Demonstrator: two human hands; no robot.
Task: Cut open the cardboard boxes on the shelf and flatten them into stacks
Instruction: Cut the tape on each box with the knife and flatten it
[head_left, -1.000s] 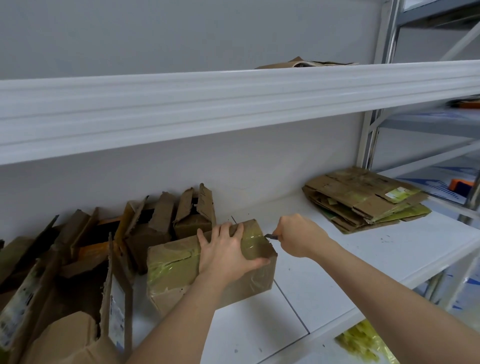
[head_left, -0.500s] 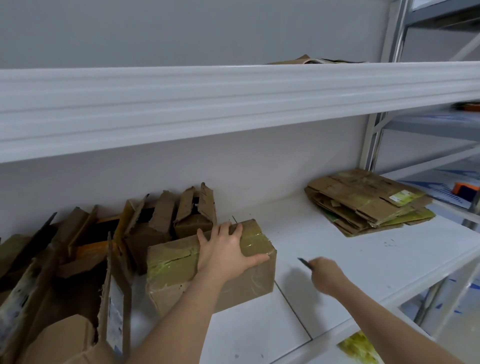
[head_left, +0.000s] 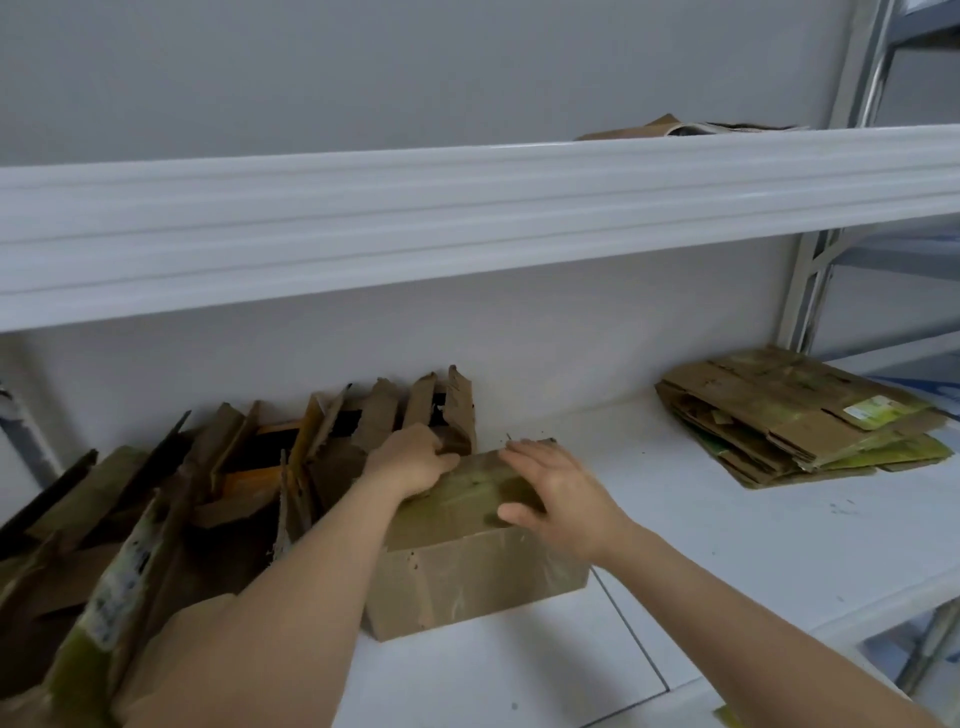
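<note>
One closed cardboard box (head_left: 478, 566) sits on the white shelf (head_left: 727, 545), both hands on its top. Left hand (head_left: 410, 460) curls its fingers over the far top edge, gripping it. Right hand (head_left: 558, 496) lies on the lid, fingers extended and relaxed. Whatever is inside cannot be seen. Opened boxes (head_left: 171, 509) crowd the left, partly cut off. Flattened cardboard stack (head_left: 795, 415) lies well apart, right.
</note>
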